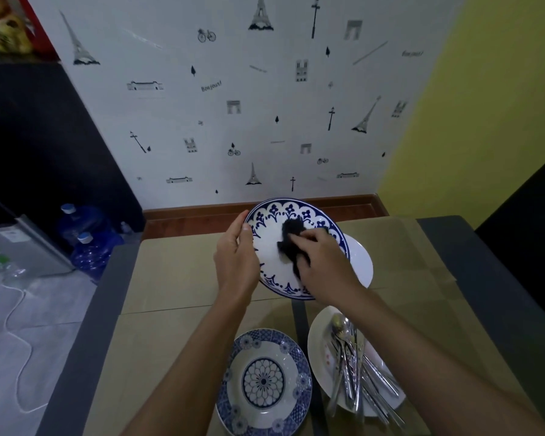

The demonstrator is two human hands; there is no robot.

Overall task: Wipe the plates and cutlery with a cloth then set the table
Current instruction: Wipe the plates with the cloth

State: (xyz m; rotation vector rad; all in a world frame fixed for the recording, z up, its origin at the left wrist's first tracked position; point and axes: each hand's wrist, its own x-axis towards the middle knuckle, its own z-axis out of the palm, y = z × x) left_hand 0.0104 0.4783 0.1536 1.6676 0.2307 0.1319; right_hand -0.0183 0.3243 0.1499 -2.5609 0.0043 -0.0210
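At the centre of the frame I hold the blue-and-white floral plate (268, 245) tilted up above the table (177, 278). My left hand (236, 258) grips its left rim, and my right hand (326, 258) bunches a dark cloth (290, 242) against its face. A plain white plate (361, 262) lies just behind at right; lower in the frame sit a blue patterned plate (265, 382) and a white plate (320, 350) piled with cutlery (353, 369).

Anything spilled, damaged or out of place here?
Nothing spilled or damaged. The only untidy spot is the cutlery, heaped loosely on the white plate at near right, with several handles jutting past its rim.
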